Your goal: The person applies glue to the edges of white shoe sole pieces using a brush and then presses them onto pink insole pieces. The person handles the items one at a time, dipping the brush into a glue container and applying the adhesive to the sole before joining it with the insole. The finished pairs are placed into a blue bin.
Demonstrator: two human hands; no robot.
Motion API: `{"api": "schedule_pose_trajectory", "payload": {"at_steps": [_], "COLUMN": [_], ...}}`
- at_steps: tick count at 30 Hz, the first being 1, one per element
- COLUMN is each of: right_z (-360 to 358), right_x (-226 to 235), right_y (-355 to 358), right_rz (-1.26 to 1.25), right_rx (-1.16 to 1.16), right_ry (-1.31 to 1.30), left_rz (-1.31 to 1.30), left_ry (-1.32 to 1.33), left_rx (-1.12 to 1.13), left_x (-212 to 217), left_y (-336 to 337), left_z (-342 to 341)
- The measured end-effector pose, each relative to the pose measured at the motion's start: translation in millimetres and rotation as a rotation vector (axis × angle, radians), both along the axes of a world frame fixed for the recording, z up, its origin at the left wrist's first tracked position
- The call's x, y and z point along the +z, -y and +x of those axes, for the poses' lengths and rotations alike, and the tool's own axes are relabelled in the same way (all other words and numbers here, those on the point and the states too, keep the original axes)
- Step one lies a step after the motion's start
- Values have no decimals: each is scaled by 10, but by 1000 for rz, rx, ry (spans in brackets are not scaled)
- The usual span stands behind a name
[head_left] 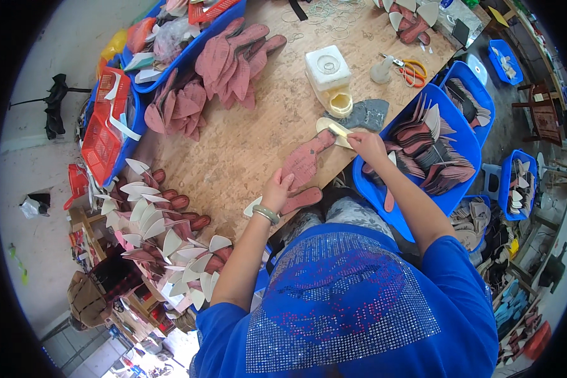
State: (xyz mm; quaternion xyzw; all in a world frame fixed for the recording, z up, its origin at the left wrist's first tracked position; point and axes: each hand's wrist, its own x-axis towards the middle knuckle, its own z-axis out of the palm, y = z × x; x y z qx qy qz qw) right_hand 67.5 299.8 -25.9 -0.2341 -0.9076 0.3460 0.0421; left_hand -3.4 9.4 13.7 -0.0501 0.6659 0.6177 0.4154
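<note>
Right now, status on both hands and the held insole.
Left hand holds pink insole. Right hand holds pale brush-like tool at insole's narrow end. White plastic container beyond, clear of hands.

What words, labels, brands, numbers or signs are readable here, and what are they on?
Shirt: red studded, letter-like shapes, not clear enough to quote.
Pink sole under the left hand: small dark marks, too small to read.
Elsewhere: no text I can read.

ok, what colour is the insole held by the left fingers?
The insole is dusty pink-red, best seen in the head view.
</note>
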Motion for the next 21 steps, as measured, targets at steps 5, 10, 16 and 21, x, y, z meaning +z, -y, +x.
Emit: {"api": "schedule_pose_trajectory", "payload": {"at_steps": [5, 10, 16, 21], "right_z": [-127, 0, -116, -156], "right_x": [519, 755, 683, 174], "right_y": [114, 379, 281, -45], "right_rz": [-185, -433, -353, -218], "right_rx": [163, 250, 159, 72], "right_ry": [66, -56, 64, 79], "left_rz": [-397, -438, -379, -243], "left_ry": [-518, -508, -421, -382], "left_rx": [-281, -304, -196, -88], "left_x": [156, 227, 186, -25], "left_y": [-27, -70, -81, -44], "left_z": [-91, -29, -11, 4]}}
